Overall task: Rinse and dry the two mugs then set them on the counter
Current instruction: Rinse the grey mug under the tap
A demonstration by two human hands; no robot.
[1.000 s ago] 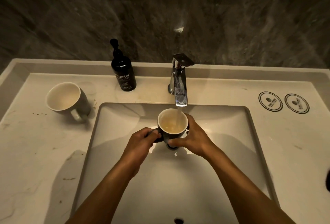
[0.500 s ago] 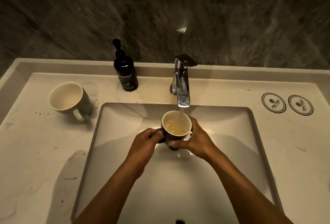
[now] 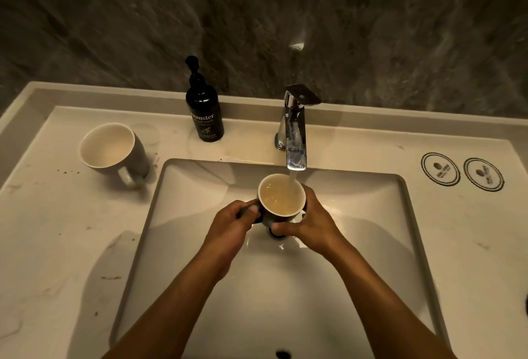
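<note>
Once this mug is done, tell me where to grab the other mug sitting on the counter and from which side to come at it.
Take the second mug by its handle, coming in from the near side with the left hand. It stands upright on the counter left of the sink, and the handle points toward you and slightly right, clear of the soap bottle behind. Gripping there should keep fingers off the rim.

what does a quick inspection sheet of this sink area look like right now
surface: pale stone counter, brown specks and smears on its left side; white basin
job's things: held mug upright under the running tap, nearly full of cloudy water; second mug on the counter left of the basin, no liquid visible inside
clutter: dark hand wash bottle; two round coasters at right
grips: left hand on the mug handle, right hand around its side
cables: nothing seen
surroundings: dark stone wall
</note>
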